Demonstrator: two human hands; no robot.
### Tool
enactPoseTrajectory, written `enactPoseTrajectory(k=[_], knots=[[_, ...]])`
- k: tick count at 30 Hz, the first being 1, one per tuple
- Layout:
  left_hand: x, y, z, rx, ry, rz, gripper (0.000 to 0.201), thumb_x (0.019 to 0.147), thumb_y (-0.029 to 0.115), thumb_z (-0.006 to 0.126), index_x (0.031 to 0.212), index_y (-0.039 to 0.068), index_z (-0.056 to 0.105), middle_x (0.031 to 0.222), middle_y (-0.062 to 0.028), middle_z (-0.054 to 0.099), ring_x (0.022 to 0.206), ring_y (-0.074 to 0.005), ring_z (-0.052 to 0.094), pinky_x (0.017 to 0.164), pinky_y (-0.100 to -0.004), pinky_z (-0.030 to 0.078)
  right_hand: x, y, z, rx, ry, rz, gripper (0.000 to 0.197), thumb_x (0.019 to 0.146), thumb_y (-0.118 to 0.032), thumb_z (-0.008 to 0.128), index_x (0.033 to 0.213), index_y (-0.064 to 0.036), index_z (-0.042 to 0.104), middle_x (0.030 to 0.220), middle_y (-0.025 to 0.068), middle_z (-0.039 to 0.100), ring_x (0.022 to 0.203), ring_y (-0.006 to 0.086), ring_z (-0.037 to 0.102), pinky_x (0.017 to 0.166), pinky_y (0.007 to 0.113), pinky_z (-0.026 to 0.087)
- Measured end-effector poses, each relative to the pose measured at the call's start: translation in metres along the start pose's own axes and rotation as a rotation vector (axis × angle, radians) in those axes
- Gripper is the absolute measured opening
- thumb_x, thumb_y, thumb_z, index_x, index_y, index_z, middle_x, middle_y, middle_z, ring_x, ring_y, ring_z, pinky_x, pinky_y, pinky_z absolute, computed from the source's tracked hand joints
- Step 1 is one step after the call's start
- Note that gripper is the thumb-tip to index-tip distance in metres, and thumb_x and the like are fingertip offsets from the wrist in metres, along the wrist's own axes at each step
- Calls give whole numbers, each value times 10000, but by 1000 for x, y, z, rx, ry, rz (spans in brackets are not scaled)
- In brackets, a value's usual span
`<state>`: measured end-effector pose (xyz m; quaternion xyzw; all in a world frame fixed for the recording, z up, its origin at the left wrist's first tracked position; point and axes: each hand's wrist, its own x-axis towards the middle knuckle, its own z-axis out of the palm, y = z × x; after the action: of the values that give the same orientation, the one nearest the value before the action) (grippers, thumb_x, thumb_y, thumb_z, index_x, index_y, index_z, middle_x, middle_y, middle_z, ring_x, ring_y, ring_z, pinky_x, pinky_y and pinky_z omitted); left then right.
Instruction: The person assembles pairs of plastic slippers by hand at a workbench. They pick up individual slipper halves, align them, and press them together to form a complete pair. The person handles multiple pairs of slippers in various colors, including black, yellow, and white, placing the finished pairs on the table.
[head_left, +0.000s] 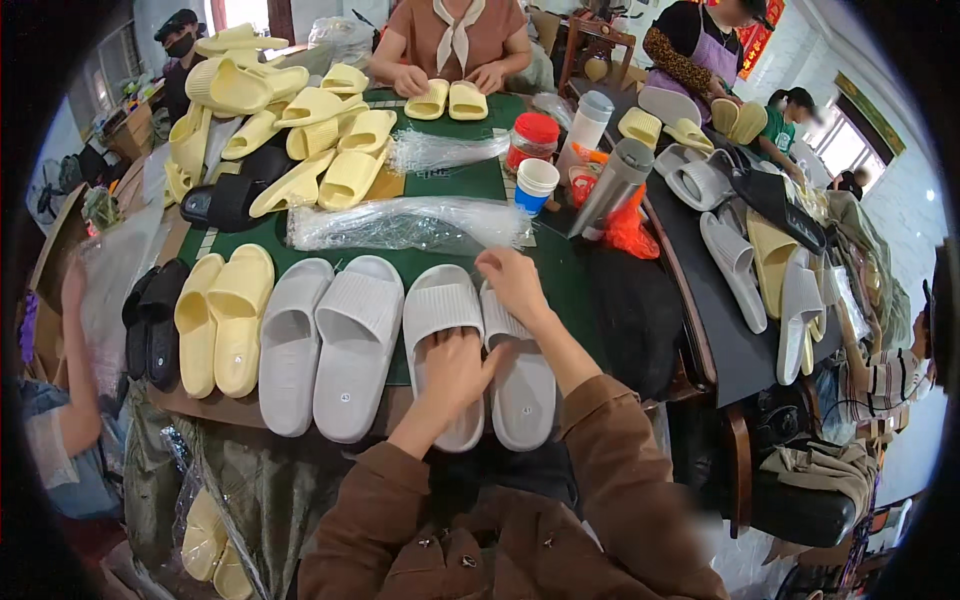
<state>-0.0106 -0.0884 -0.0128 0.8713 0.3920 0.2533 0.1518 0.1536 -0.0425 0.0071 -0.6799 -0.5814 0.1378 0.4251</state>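
Two hands on a pair of grey slides at frame centre.
The left hand (455, 368) lay flat on the left grey slide (441, 330); the right hand (512, 282), fingers loosely spread, touched the right grey slide (521, 380), below the clear plastic bags (400, 224).

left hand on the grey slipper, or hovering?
Touching. Head view shows the left hand lying flat on the grey slipper, no gap visible.

Pair of pale grey ribbed slide sandals, soles down, side by side and touching on green table mat near front edge: left slide (441, 340) toes away, heel partly under a hand; right slide (522, 385) parallel, strap end covered
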Motion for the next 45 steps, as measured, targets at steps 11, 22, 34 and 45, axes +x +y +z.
enactPoseTrajectory(k=[11, 22, 34, 45], knots=[[44, 2, -69, -132, 230, 64, 196, 828, 145, 632, 984, 28, 632, 941, -158, 650, 793, -341, 635, 695, -428, 501, -3, -9, 1, 162, 187, -200, 106, 856, -76, 606, 918, 2, 641, 868, 148, 657, 784, 281, 644, 697, 362, 497], [95, -36, -15, -563, 121, -122, 116, 849, 90, 589, 879, -18, 617, 748, -174, 659, 673, -279, 655, 628, -365, 488, -8, -2, 13, 217, 202, -197, 127, 883, -69, 603, 973, 15, 633, 866, 112, 664, 749, 186, 648, 649, 295, 502], [86, -36, -8, -679, 310, -67, 104, 875, 64, 562, 899, -7, 632, 787, -130, 648, 660, -199, 601, 632, -308, 469, -9, -7, 5, 391, 101, 88, 234, 925, -189, 568, 966, 17, 671, 858, 128, 662, 664, 180, 627, 611, 315, 490], [84, -37, 0, -651, 346, -48, 110, 866, 77, 582, 885, -25, 620, 791, -141, 625, 689, -258, 622, 638, -345, 476, -10, -5, 7, 367, -15, -65, 242, 894, -80, 571, 1106, -10, 662, 872, 99, 668, 768, 166, 629, 693, 283, 492]])
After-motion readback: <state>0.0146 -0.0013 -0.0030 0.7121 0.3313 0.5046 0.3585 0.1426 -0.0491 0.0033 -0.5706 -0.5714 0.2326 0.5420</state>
